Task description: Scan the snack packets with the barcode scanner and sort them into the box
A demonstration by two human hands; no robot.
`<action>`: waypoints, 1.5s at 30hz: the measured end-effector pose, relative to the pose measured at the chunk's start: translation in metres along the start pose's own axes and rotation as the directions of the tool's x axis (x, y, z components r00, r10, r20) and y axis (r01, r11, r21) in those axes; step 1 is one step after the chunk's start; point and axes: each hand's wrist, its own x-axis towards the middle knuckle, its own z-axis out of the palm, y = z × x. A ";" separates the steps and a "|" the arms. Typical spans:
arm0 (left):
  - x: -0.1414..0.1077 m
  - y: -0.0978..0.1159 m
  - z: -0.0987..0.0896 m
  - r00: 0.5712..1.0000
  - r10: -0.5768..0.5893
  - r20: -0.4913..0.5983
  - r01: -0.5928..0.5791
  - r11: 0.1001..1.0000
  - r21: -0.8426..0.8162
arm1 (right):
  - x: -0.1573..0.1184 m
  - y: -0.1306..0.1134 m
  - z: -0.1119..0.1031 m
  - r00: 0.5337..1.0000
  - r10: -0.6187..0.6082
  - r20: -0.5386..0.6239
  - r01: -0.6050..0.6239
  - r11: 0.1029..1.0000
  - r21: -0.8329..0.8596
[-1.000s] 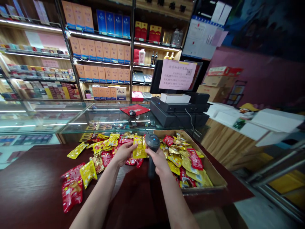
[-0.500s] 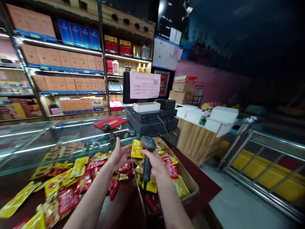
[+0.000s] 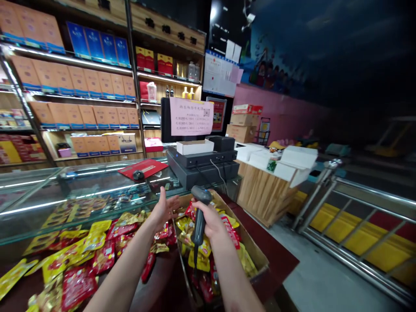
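Note:
A black barcode scanner (image 3: 199, 221) is upright in my right hand (image 3: 209, 220), its head on top and its cord hanging into the cardboard box (image 3: 256, 247) below. That box holds red, yellow and gold snack packets (image 3: 186, 234). My left hand (image 3: 165, 210) is held out by the box's left edge, thumb up and fingers stretched, with nothing in it. Under and beside my left forearm, more packets (image 3: 97, 236) lie heaped on the dark red counter (image 3: 162, 281).
Behind the box stand a black cash drawer (image 3: 201, 171) and a monitor with a pink paper sign (image 3: 191, 116). A computer mouse (image 3: 138, 174) rests on a red mat left of them. A metal railing (image 3: 344, 234) is at the right, shelves of boxed goods (image 3: 87, 82) at the back left.
The yellow packet that was near my left fingertips has left my hand and no longer shows there. The view has turned slightly right. My right hand still holds the scanner.

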 end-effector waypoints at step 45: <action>-0.138 -0.126 -0.122 0.881 0.387 -0.273 -0.260 0.877 0.403 | -0.104 0.117 0.076 0.889 0.374 0.263 -0.415 0.901 0.124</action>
